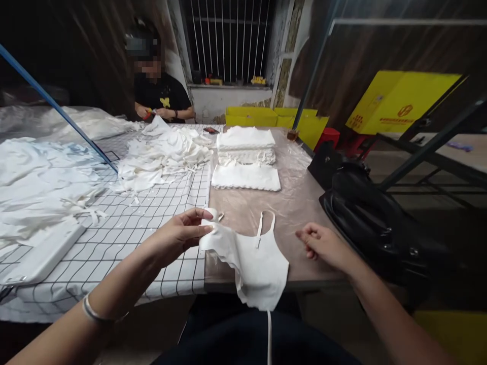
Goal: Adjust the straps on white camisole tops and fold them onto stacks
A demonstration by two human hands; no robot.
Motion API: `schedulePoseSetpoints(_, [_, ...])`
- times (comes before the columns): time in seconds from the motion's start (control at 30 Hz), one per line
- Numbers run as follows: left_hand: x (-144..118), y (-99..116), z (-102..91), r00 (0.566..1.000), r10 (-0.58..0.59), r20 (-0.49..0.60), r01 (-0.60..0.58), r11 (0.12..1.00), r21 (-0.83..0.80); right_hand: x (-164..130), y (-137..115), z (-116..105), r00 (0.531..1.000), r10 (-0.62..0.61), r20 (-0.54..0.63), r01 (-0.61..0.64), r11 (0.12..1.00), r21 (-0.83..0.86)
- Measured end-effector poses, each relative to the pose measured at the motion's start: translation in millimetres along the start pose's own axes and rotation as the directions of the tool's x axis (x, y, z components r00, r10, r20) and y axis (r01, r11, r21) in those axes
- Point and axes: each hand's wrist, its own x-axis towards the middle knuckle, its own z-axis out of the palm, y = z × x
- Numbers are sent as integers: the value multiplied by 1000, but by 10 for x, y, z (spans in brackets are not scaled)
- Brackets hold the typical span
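Observation:
My left hand [182,235] pinches the upper left edge of a white camisole top [256,266], which hangs over the table's near edge. Its thin straps loop up onto the plastic-covered tabletop [297,203], and one strap dangles down over my lap. My right hand [323,244] hovers just right of the garment, fingers loosely curled and holding nothing. A small metal tool [219,217] lies on the table beside my left fingers.
Folded white garments [246,176] and a taller stack [246,144] sit farther back. A loose heap of white pieces [163,154] lies on the checked cloth [125,238]. Another person [160,94] works at the far end. Black bags [373,218] rest at right.

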Motion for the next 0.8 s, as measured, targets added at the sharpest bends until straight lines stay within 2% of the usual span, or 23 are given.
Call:
schedulePoseSetpoints(0.07, [-6,-89,-75,999,-26,-41,28,998,48,-143,178,173,998,-61,-31,49,953,-299])
schedulePoseSetpoints(0.1, [-24,-158,-121,996,-45,-72,49,997,60,-244,267,250,994,-90,-55,61,915,-398])
schedulePoseSetpoints(0.17, [-81,-304,-215,986,-100,-132,110,991,72,-453,402,388,990,-111,-83,55,861,-505])
schedulePoseSetpoints(0.27, [-171,-477,-318,968,-181,-172,199,976,91,-657,475,583,986,-138,-92,59,810,-583])
schedulePoseSetpoints(0.33, [-223,-540,-352,963,-207,-175,228,967,110,-688,469,690,977,-193,-90,100,791,-604])
schedulePoseSetpoints(0.4, [-275,-559,-372,959,-216,-184,238,965,107,-662,452,747,970,-231,-79,152,826,-543])
schedulePoseSetpoints(0.5, [-360,-529,-389,955,-220,-200,233,972,43,-609,450,746,984,-162,-73,143,965,-221])
schedulePoseSetpoints(0.57, [-412,-505,-380,957,-201,-208,205,979,-6,-600,479,749,993,-98,-64,93,993,-72])
schedulePoseSetpoints(0.6, [-431,-499,-368,959,-195,-208,194,981,-27,-603,502,766,991,-104,-80,97,991,-94])
schedulePoseSetpoints(0.7, [-440,-510,-317,962,-200,-188,191,979,-65,-618,566,856,957,-255,-141,189,912,-364])
schedulePoseSetpoints(0.77, [-415,-529,-301,964,-207,-167,197,978,-73,-621,571,883,947,-307,-96,238,869,-434])
schedulePoseSetpoints(0.8, [-403,-537,-304,966,-203,-159,193,978,-77,-622,556,867,956,-285,-62,236,881,-410])
